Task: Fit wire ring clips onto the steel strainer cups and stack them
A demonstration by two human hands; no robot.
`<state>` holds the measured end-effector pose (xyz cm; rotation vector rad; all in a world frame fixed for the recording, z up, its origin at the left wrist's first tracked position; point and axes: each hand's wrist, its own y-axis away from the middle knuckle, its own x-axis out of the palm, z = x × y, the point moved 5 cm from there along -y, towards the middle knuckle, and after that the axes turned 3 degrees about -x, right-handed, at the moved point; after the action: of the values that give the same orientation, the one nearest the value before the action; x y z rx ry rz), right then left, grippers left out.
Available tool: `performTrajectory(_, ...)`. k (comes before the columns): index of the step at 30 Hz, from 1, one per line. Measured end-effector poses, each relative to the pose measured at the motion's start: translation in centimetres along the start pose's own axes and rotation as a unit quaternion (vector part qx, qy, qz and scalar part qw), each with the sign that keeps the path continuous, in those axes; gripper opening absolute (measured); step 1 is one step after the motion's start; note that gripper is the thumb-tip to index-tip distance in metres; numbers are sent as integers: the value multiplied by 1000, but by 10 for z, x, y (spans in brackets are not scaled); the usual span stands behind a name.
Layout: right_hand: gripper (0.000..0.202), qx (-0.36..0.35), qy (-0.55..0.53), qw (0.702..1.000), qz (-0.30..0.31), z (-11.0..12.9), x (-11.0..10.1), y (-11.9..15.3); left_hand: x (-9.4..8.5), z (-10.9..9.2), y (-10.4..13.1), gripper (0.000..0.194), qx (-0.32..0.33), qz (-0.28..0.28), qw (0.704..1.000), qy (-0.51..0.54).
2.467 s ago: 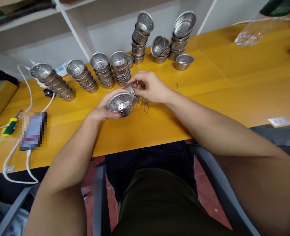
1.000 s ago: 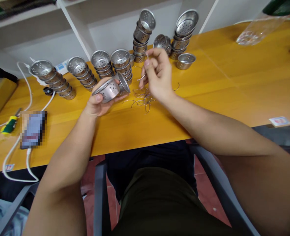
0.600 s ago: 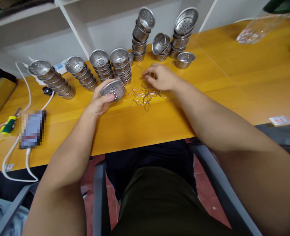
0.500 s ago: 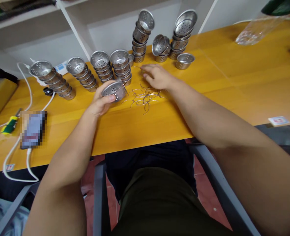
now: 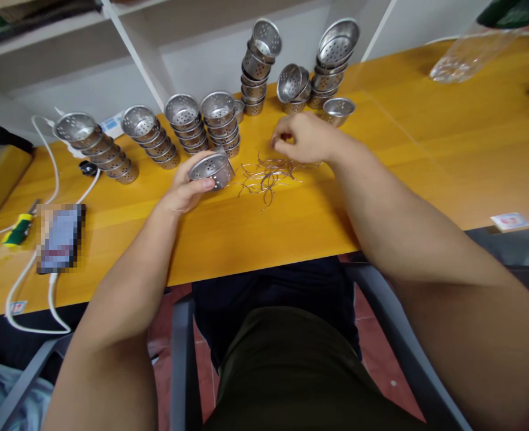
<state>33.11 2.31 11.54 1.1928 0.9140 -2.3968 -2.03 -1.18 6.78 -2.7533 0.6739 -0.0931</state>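
My left hand [image 5: 190, 185] is closed around a small metal cup with holes [image 5: 217, 169], its mouth tilted up, the thumb pressed on its near side. To the right of that cup a loose pile of thin curved metal wires [image 5: 268, 175] lies on the table. Just beyond the pile hovers my right hand [image 5: 303, 136], fingers curled inward toward the thumb. Whatever its fingertips hold, if anything, is hidden. A single metal cup [image 5: 340, 109] stands behind the right hand, partly covered by it.
Stacks of perforated cups [image 5: 181, 117] line the back of the wooden table [image 5: 255, 239], some leaning. On the left lie a phone [image 5: 60, 238] with a white cable and a yellow-green screwdriver [image 5: 18, 230]. A clear plastic container [image 5: 457, 60] is at the back right.
My right hand has drawn back to the right from behind the wires, and its fingers have curled in. The left hand keeps the cup almost in place.
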Motion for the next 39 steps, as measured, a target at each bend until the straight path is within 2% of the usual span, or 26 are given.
performTrajectory(1,29,-16,-11,1000,-23,8,-4,0,2,-1,1,88,0,6,1000,7)
performTrajectory(3,44,-54,-60,996,-28,29,-2,-1,8,-5,3,85,-1,14,999,34)
performTrajectory(6,99,-124,-186,974,32,61,24,-2,17,-12,6,85,-10,17,996,85)
performTrajectory(8,121,-147,-230,962,26,72,43,-4,22,-17,7,85,-15,16,994,105)
performTrajectory(11,122,-130,-254,958,-26,72,59,-9,29,-24,9,85,-12,30,993,115)
performTrajectory(13,120,-116,-263,958,-24,69,62,-11,33,-26,10,83,-12,53,991,125)
performTrajectory(15,116,-113,-266,957,-6,68,57,-11,37,-25,10,82,-16,82,988,131)
performTrajectory(17,109,-109,-267,958,0,63,46,-10,38,-23,8,90,-5,98,991,95)
performTrajectory(20,108,-89,-224,969,-44,37,27,-9,32,-19,2,110,53,53,995,-65)
performTrajectory(23,105,-40,-123,982,-139,-8,16,-11,18,-11,-4,115,120,-15,969,-217)
performTrajectory(26,114,29,-100,976,-190,-47,27,-18,4,2,-7,120,163,-54,949,-263)
performTrajectory(28,119,57,-99,977,-178,-57,41,-24,-3,8,-8,119,182,-71,944,-266)
performTrajectory(31,117,113,-79,983,-124,-56,59,-31,-1,8,-8,115,185,-71,941,-275)
performTrajectory(34,128,154,-81,981,-82,-50,64,-31,6,1,-8,111,165,-69,940,-291)
performTrajectory(36,135,142,-94,981,-92,-46,57,-30,8,-2,-7,109,157,-76,940,-294)
performTrajectory(39,123,82,-115,979,-144,-29,34,-24,5,1,-8,117,149,-77,947,-275)
